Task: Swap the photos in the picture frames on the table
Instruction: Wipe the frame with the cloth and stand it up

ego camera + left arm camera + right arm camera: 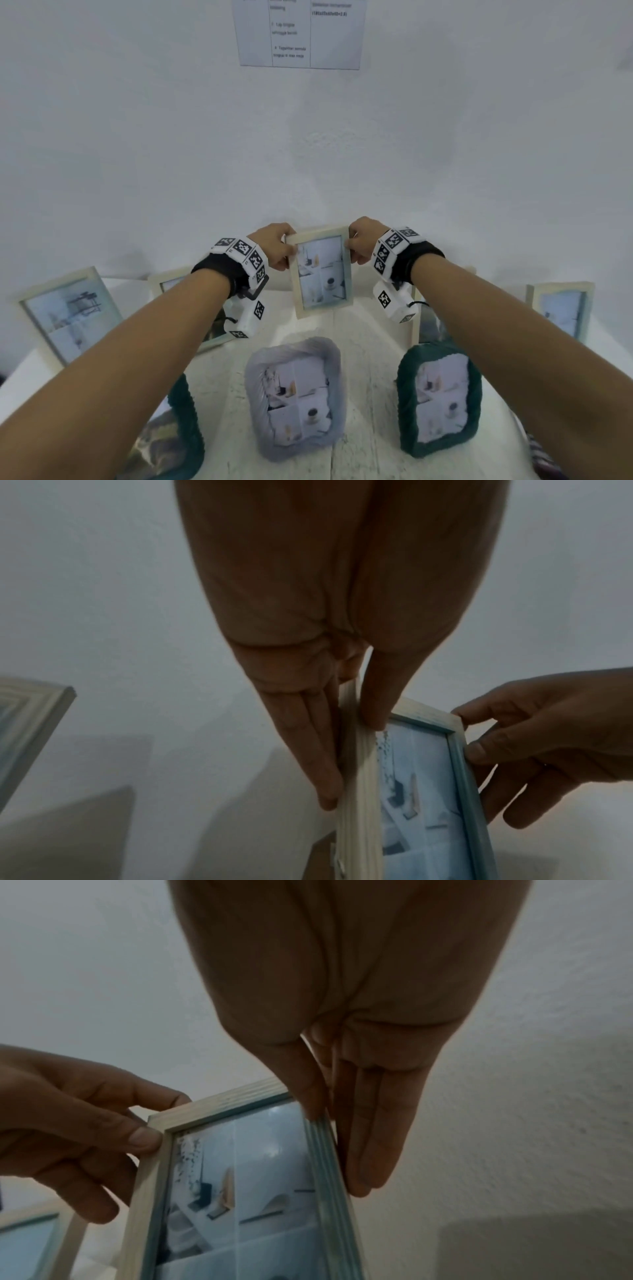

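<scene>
- Head view: pale wooden frame [322, 270] with photo collage, held upright above worktop [363, 342] centre.
- Left hand [274, 246] pinches its left edge; right hand [363, 240] pinches right edge.
- Grey fabric frame [294, 394] and green frame [440, 399] stand below.

I see both hands holding one pale wooden frame [322, 270] upright above the white table [370, 342]. My left hand [275, 246] grips its upper left edge; my right hand [363, 240] grips its upper right edge. The four-panel photo [322, 274] faces me. Nearer me than this frame, a grey padded frame [294, 394] stands on the table, with a dark green padded frame [440, 399] to the right. Far left of the held frame stands another wooden frame [70, 310]; far right, a further wooden frame [561, 310]. Above it, a printed sheet [299, 32] hangs on the wall.
</scene>
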A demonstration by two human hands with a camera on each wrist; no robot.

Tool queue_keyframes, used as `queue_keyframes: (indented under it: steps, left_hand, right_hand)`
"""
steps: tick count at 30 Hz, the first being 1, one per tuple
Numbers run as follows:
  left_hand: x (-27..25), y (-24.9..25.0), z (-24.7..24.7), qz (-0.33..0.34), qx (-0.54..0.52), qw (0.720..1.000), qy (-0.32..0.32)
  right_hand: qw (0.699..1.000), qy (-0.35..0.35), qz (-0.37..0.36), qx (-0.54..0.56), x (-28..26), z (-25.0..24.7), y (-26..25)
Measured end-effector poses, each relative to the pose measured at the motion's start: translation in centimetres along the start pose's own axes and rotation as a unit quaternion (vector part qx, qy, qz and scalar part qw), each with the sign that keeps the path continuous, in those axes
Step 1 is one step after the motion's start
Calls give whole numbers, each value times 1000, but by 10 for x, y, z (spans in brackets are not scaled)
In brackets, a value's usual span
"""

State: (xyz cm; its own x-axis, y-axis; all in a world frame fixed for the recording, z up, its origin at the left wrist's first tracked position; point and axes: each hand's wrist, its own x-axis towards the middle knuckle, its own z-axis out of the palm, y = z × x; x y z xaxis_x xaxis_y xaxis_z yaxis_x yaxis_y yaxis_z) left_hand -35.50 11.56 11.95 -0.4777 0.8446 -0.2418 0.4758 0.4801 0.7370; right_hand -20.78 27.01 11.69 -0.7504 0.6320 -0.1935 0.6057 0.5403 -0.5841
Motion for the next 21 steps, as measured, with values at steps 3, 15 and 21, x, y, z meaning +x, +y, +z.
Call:
queue_keyframes:
  steps: [3, 15, 21]
  left_hand:
    - [8, -10, 10, -21, 6, 1000, -19]
    - [23, -27, 29, -43, 13, 996, -71]
    - [22, -28, 30, -41, 19, 997, -68]
  right_hand:
    - [999, -6, 0, -46, 11, 12, 6]
    - [995, -63, 23, -76, 30, 28, 28]
    - [993, -56, 24, -104, 32, 28, 28]
